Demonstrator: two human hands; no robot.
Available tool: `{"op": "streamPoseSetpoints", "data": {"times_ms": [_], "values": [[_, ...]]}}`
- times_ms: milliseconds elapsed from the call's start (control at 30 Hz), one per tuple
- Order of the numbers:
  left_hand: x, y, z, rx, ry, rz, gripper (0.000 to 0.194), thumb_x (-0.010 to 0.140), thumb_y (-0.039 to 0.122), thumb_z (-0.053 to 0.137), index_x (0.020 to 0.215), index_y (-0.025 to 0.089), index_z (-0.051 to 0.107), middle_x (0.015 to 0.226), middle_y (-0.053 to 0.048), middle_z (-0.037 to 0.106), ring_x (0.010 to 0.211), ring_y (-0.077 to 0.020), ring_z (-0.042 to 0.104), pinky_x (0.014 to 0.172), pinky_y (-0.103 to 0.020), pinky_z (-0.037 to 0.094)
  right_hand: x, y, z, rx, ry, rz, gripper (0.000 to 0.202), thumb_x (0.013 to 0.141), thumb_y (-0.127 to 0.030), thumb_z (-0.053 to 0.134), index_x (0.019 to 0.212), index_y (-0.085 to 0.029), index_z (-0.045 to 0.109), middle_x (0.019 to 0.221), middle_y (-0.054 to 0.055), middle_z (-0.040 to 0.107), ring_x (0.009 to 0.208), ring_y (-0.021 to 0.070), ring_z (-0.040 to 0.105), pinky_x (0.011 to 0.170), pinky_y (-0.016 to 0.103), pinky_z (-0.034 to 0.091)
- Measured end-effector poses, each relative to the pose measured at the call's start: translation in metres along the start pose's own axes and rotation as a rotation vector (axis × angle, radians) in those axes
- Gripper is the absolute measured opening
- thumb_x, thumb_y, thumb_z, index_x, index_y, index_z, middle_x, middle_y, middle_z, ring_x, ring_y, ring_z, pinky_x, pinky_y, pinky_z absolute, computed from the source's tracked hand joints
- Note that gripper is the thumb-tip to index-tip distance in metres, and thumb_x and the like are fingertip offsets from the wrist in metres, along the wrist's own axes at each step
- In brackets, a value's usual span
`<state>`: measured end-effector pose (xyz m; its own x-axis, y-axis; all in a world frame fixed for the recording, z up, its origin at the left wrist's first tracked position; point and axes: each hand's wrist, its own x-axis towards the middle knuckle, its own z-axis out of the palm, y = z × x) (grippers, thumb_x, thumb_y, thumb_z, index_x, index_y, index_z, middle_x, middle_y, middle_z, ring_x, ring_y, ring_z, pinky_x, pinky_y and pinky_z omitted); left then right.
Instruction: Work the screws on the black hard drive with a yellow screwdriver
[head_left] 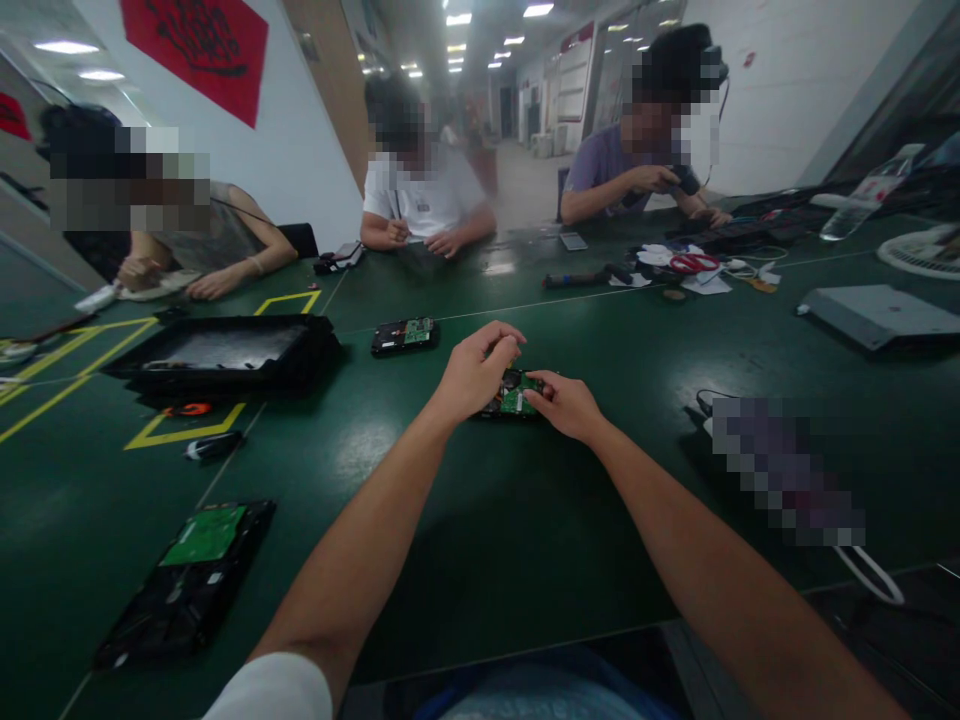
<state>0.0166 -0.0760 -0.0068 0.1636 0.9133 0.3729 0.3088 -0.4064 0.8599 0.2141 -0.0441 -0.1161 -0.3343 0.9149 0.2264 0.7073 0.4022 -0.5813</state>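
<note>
A small black device with a green circuit board [514, 402] lies on the green table in front of me. My left hand [480, 368] is over its left side, fingers bent and pressed together; what they hold, if anything, is hidden. On the device's right edge rests my right hand [564, 402], its thumb and forefinger gripping the side of it. Beyond, to the left, sits a similar device [405, 336]. A larger black unit with a green board [202, 535] lies near the table's front left.
Black trays [225, 350] stand at the left, with a dark-and-white tool [214, 446] before them. A grey box [881, 315], a bottle [870, 195] and a blurred-out object [787, 470] are on the right. Three people sit across the table [360, 450].
</note>
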Motion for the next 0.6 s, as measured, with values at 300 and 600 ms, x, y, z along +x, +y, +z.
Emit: {"op": "streamPoseSetpoints", "data": {"times_ms": [300, 600], "values": [[0.011, 0.007, 0.007, -0.319, -0.03, -0.211, 0.015, 0.091, 0.032, 0.053, 0.088, 0.02, 0.062, 0.083, -0.005, 0.066, 0.074, -0.0153, 0.063, 0.049, -0.019, 0.046, 0.0, 0.003, 0.002, 0.035, -0.009, 0.012, 0.044, 0.098, -0.048, 0.062, 0.137, -0.027, 0.065, 0.076, -0.001, 0.067, 0.069, 0.0165, 0.058, 0.062, 0.029, 0.037], [0.016, -0.001, 0.01, -0.126, -0.01, -0.125, 0.024, 0.091, 0.035, 0.054, 0.079, 0.02, 0.068, 0.079, -0.002, 0.06, 0.06, -0.0112, 0.051, 0.044, -0.019, 0.041, 0.0, 0.005, 0.003, 0.023, 0.008, 0.009, 0.044, 0.098, -0.047, 0.062, 0.137, -0.028, 0.065, 0.079, 0.0, 0.067, 0.071, 0.0171, 0.058, 0.065, 0.029, 0.038]]}}
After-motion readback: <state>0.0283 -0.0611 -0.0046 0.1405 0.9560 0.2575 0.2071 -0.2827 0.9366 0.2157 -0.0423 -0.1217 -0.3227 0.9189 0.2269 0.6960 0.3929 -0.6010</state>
